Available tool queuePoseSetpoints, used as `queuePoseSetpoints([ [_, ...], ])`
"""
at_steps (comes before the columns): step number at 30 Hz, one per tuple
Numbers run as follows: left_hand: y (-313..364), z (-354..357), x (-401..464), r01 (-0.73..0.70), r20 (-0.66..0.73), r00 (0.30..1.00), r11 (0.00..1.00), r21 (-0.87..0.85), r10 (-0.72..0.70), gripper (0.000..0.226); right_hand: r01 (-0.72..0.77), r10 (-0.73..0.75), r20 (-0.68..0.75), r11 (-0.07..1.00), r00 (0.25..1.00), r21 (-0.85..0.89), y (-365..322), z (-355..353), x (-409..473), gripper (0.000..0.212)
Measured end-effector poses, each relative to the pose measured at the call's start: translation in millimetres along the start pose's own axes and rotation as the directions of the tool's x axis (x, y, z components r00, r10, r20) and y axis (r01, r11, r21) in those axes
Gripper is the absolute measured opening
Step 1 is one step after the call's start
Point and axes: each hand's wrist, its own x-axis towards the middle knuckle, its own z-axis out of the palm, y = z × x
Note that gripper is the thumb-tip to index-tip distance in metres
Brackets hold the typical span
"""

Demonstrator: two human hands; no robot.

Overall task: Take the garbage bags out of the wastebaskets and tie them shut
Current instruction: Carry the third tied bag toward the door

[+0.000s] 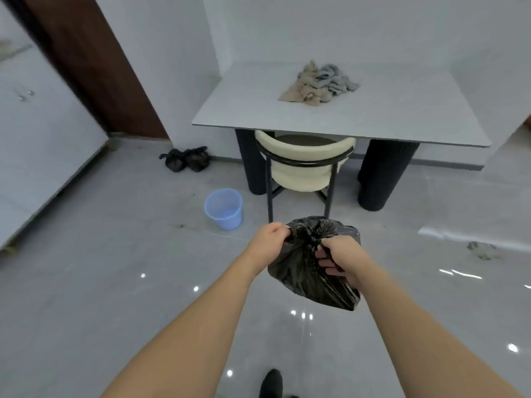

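Black garbage bag (310,277) hangs in the air above the pale glossy floor (115,297), held up in front of the person by both hands. Its gathered neck is bunched between them, the body of the bag drooping down and to the right. On the left side of the neck, the left hand (268,238) pinches a twist of the plastic between thumb and curled fingers. At the right side, the right hand (340,258) has its fingers curled round the gathered plastic just below the neck. Whether a knot is already formed there is hard to tell, since the folds are dark and crumpled.

Beyond the bag stands a cream chair (303,165) with a black frame, pushed under a grey table (258,110) on thick dark legs. A heap of beige and grey-blue cloths (319,83) lies on the tabletop. Left of the chair, a blue wastebasket (224,208) stands upright on the floor with no liner visible in it. Farther back, against the wall, two small tied black bags (185,159) sit side by side, touching. At the bottom edge, a dark shoe (271,383) shows between the forearms.
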Motion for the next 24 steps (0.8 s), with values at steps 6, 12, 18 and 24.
queuePoseSetpoints([
  [6,-28.7,-116.3,-53.9,0.018,-0.24,0.97,0.993,-0.118,-0.046,0.023,0.074,-0.061,0.207,0.996,0.976,-0.058,-40.7,112.7,-26.6,0.023],
  [12,-64.6,-207.1,-96.9,0.006,-0.491,0.862,0.972,-0.237,-0.124,0.029,0.157,-0.099,0.392,0.981,0.915,-0.118,-65.3,218.0,-48.0,0.026],
  [18,-91.9,-273.8,-111.2,-0.009,-0.56,0.807,0.945,-0.328,-0.187,0.031,0.226,-0.113,0.419,0.947,0.901,-0.23,-86.3,295.7,-59.4,0.024],
  [24,-93.3,-316.4,-79.3,-0.067,-0.503,0.846,0.899,-0.433,-0.179,0.026,0.207,-0.11,0.398,0.956,0.911,-0.21,-105.5,332.9,-42.8,0.026],
])
